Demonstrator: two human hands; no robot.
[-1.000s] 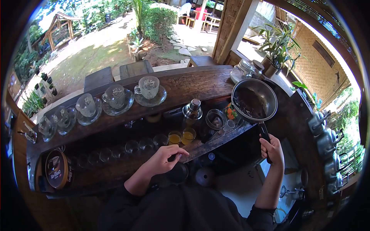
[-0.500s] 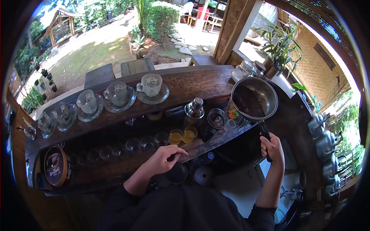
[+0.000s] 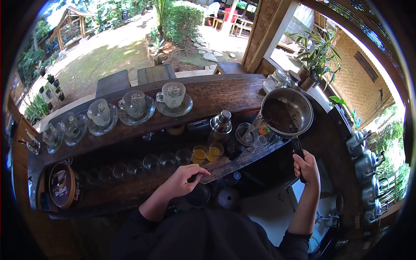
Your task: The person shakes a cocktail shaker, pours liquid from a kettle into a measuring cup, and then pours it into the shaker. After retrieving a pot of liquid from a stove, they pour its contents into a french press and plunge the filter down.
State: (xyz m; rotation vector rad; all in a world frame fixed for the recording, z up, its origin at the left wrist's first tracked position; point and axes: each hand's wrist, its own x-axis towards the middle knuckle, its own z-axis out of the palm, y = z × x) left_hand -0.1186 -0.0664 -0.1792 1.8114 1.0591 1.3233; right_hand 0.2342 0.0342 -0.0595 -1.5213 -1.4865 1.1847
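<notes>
My right hand (image 3: 307, 167) is wrapped round the black handle of a metal saucepan (image 3: 302, 106), which holds dark liquid with bits in it. The pan tilts left, and a pale streak runs from its lip into a clear glass (image 3: 246, 134) on the lower shelf. Beside that glass sit an orange-and-green garnish (image 3: 263, 129) and a small glass (image 3: 261, 141). Fingers curled together, my left hand (image 3: 187, 178) is at the shelf's front edge; whether it holds anything is hidden. Nearest to it are two glasses of yellow liquid (image 3: 199, 154).
Several glass cups on saucers (image 3: 174, 96) line the raised wooden counter (image 3: 216, 93). A metal shaker (image 3: 221, 122) and a row of glasses (image 3: 151, 161) occupy the lower shelf. Jars (image 3: 279, 79) stand behind the pan; metal kettles (image 3: 369, 161) hang or stand at right. A round brown tub (image 3: 62, 185) is far left.
The pale streak from the pan into the clear glass shows more plainly, and the glass looks cloudier inside. Both hands stay almost where they were; the view has shifted slightly.
</notes>
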